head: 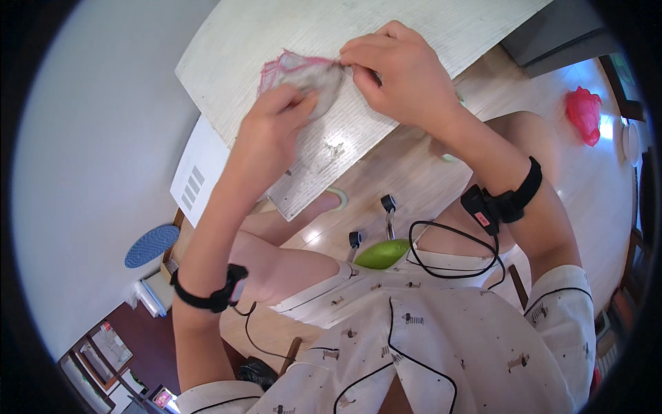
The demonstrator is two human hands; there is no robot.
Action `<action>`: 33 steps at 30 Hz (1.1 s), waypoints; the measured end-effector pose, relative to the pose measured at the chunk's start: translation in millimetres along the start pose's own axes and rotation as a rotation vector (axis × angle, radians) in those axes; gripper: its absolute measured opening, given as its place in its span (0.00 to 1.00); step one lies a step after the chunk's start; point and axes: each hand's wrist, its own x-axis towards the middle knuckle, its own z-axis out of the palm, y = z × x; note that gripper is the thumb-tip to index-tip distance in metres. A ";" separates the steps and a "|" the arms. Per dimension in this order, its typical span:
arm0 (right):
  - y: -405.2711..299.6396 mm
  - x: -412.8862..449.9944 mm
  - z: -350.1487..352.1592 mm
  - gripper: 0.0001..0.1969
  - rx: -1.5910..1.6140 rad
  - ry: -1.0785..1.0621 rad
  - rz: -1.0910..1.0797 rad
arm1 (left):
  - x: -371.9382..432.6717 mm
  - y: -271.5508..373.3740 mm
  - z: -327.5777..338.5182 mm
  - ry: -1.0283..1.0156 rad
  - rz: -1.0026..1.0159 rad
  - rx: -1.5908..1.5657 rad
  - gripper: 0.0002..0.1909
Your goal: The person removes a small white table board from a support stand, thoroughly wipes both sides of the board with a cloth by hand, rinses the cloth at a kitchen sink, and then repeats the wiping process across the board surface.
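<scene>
Above a white wood-grain table [227, 67], a small pale cloth piece with pink edging [310, 77] hangs between my two hands. My left hand [274, 119] pinches its lower left part between thumb and fingers. At its upper right corner, the fingertips of my right hand [398, 72] grip a gathered, darker end of it. Motion blurs the cloth, so whether it is a pouch or a flat piece cannot be told. Each forearm wears a black strap with a small device and a cable.
The table's near corner [289, 215] points toward my legs. A white panel with vent slots [194, 181] stands left of the table, a grey cabinet [553, 33] at the upper right. A red plastic bag [584, 115] lies on the floor. A green seat [380, 254] shows between my legs.
</scene>
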 end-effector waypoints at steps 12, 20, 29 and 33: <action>1.3 2.1 5.9 0.08 -0.074 0.023 0.004 | 19.0 2.1 4.9 0.010 -0.071 0.029 0.20; -5.0 0.5 -4.4 0.08 -0.074 0.030 -0.006 | -63.3 -11.2 -21.0 -0.159 -0.099 0.188 0.18; 2.3 -2.3 3.4 0.08 0.016 0.058 -0.016 | -13.8 4.0 -3.0 -0.082 -0.017 0.196 0.20; 0.8 -2.3 1.1 0.08 -0.008 0.070 -0.007 | -74.1 -1.5 -22.4 -0.159 -0.123 0.196 0.21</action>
